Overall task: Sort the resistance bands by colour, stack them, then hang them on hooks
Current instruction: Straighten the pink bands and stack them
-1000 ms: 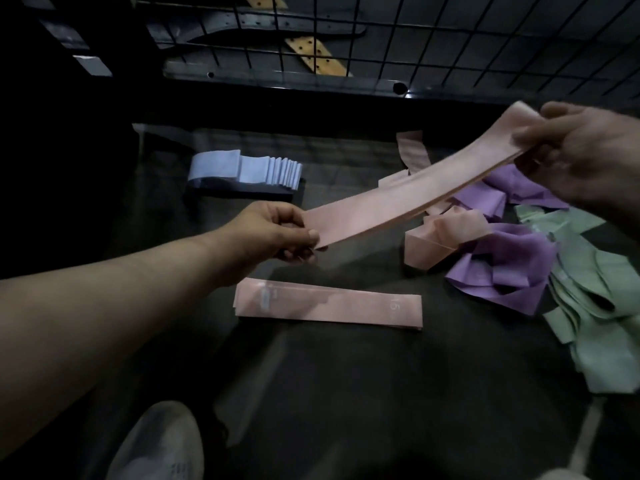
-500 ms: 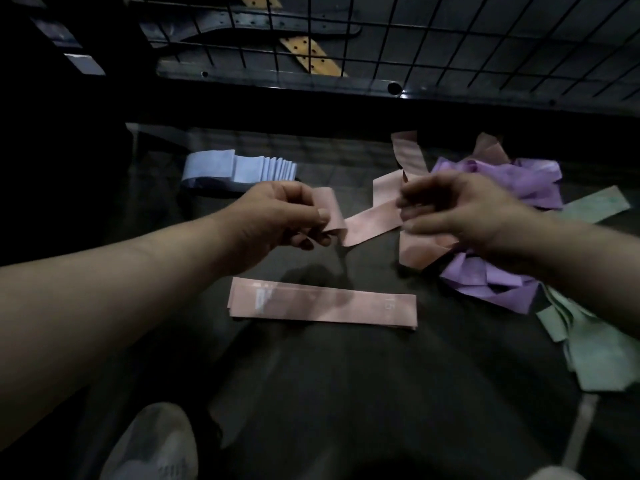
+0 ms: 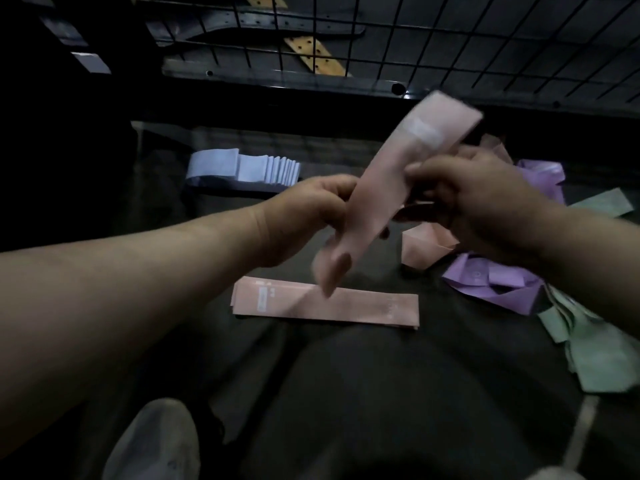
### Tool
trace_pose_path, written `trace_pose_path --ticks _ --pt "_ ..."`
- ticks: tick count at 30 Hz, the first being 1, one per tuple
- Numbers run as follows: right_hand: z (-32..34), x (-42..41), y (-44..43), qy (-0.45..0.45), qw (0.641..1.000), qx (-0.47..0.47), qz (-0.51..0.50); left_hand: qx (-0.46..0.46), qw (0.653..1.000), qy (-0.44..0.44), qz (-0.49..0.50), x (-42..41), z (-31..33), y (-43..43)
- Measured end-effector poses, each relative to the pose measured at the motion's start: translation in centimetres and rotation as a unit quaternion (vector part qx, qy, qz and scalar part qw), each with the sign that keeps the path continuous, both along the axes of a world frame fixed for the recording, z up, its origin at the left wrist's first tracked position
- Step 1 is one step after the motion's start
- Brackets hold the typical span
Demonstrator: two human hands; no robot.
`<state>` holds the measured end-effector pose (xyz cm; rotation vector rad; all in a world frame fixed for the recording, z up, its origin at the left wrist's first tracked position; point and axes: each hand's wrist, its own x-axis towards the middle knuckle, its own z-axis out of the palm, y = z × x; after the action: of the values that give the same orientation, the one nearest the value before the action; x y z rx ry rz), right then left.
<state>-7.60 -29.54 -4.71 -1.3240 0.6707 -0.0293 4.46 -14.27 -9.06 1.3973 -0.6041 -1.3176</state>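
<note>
Nearest the camera, a pale shoe (image 3: 152, 441) shows at the bottom edge, beside the dark table (image 3: 346, 393).

A flat pink stack (image 3: 325, 304) lies on the table below the hands. It carries a white label near its left end and a faint mark near its right end; neither can be read.

Above the stack, both hands hold one pink band (image 3: 377, 202) clear of the table. The left hand (image 3: 304, 220) has its fingers curled round the lower part. The right hand (image 3: 464, 195) pinches the band higher up, between thumb and fingers. The band tilts up to the right; its lower end is motion-blurred. A white label near the upper end appears printed, but is too blurred to read.

Right of the hands lie a folded pink piece (image 3: 426, 247), purple bands (image 3: 491, 285) and green bands (image 3: 595, 355), in a loose heap. Further back on the left sits a blue stack (image 3: 242, 168). A wire grid (image 3: 450, 46) stands behind the table.
</note>
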Motion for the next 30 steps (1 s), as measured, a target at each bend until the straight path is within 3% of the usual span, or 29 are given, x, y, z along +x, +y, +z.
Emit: trace_pose_path --ticks 4,8,16,21,26,30 --pt "-0.3 0.2 -2.4 -0.001 0.987 0.127 -0.102 0.06 0.998 0.002 -0.026 0.3 -1.1 1.5" --pt "-1.8 -0.4 -4.1 -0.01 0.964 0.195 -0.179 0.103 0.994 0.023 -0.017 1.1 -2.0 3.8" --pt "-3.3 -0.8 -4.0 0.037 0.954 0.206 -0.214 0.141 0.99 0.02 0.017 1.7 -2.5 5.1" --pt "-2.8 -1.3 -3.9 0.047 0.954 0.195 -0.222 0.186 0.974 -0.045 0.118 1.9 -2.9 5.5" --pt "-5.0 -4.1 -1.7 0.132 0.96 0.179 -0.17 0.228 0.957 -0.087 0.155 1.9 -4.5 9.1" --pt "-7.2 -6.7 0.6 0.208 0.952 0.178 -0.14 0.264 0.944 -0.071 0.184 1.4 -5.9 11.9"
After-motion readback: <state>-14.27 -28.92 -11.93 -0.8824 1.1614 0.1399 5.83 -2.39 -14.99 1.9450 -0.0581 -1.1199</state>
